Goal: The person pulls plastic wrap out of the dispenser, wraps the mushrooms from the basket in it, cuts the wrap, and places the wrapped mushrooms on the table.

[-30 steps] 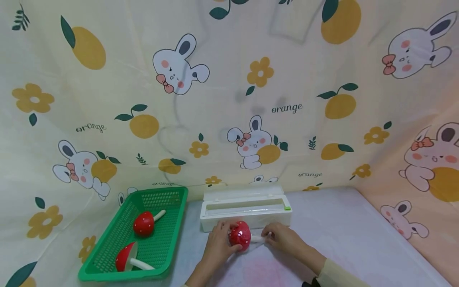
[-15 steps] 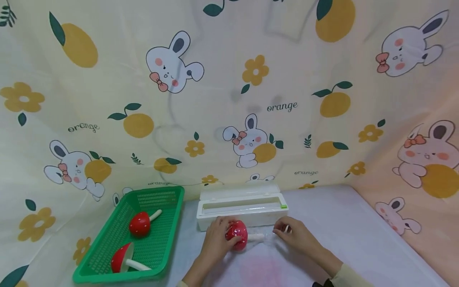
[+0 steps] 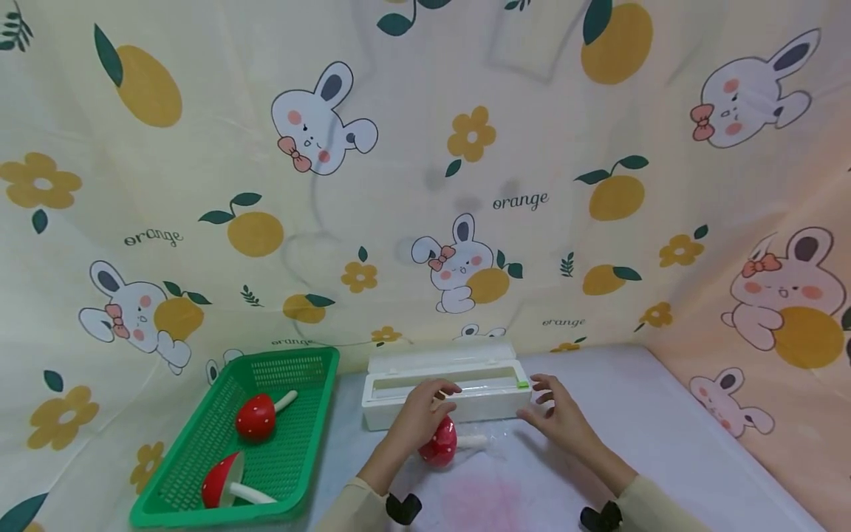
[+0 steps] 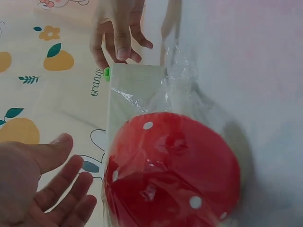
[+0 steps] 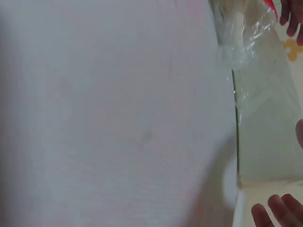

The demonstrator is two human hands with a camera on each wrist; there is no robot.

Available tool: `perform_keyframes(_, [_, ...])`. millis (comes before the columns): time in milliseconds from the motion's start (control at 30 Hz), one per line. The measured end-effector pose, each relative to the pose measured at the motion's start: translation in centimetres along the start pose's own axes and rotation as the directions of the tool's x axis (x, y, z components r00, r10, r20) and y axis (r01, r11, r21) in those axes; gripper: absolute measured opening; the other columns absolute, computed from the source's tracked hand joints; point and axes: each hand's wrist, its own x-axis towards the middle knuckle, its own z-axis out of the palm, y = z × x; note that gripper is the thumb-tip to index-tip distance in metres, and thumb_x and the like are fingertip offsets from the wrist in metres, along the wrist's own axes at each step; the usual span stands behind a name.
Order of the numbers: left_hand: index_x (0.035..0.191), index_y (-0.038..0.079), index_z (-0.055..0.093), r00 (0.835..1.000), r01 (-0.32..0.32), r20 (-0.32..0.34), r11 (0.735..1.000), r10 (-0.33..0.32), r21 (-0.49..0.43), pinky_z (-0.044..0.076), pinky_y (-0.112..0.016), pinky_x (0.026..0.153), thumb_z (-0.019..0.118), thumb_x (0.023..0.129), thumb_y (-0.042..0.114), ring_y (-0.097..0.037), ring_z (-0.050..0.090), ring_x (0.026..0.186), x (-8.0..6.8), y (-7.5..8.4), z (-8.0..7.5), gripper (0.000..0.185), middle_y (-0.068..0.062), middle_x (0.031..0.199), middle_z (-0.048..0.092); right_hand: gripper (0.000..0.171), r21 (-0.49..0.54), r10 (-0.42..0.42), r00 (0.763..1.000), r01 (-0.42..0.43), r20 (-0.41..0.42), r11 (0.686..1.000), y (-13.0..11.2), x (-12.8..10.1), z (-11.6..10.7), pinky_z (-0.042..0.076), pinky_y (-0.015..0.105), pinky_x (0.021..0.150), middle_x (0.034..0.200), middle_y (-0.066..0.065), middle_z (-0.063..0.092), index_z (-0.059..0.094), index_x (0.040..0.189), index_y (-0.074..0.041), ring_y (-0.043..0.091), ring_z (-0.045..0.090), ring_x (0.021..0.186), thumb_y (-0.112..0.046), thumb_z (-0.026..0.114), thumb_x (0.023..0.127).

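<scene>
A toy mushroom [image 3: 440,445] with a red, white-dotted cap and white stem lies on the table, wrapped in clear plastic film [image 4: 182,71] that bunches past the stem end. Above and behind its cap is my left hand [image 3: 424,412], fingers loosely bent with nothing in them; the left wrist view shows it apart from the cap. My right hand [image 3: 560,415] is held out at the right end of a white cling film dispenser [image 3: 472,408], fingers spread and holding nothing. The dispenser's lid stands up, and a green slider [image 3: 522,385] sits at its right end.
To the left stands a green basket [image 3: 318,443] holding two more red mushrooms, one farther back [image 3: 256,418] and one nearer [image 3: 221,482]. A patterned cloth [image 3: 399,185] hangs behind the table. The white tabletop [image 3: 638,428] has a pink stain in front.
Both hands have let go: the left has lifted off the mushroom cap, and the right has left the film's end and moved up and right to the dispenser's end.
</scene>
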Motion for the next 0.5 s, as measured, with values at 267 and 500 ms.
perform_keyframes(267, [0.13,0.023,0.073,0.998,0.003,0.057,0.999,-0.001,-0.039,0.06,-0.035,0.095,0.075,0.103,0.018,-0.014,0.065,0.11,2.9,0.4,0.9,0.028,0.003,0.121,0.071,0.089,0.081,0.128,0.983,-0.139,0.13,0.987,0.6,1.7,0.4,0.056,0.052,0.105,0.158,0.026,0.05,0.036,0.163,-0.013,0.044,0.059,0.135,-0.036,0.086,0.094])
perform_keyframes(500, [0.128,0.02,0.074,0.995,-0.054,0.078,0.995,0.061,-0.082,0.059,-0.028,0.093,0.074,0.103,0.017,-0.014,0.067,0.107,4.8,0.8,2.0,0.025,0.0,0.119,0.072,0.084,0.128,0.121,0.985,-0.137,0.123,0.982,0.9,2.6,0.8,0.056,0.051,0.105,0.158,0.028,0.049,0.038,0.162,-0.01,0.045,0.057,0.136,-0.036,0.084,0.096])
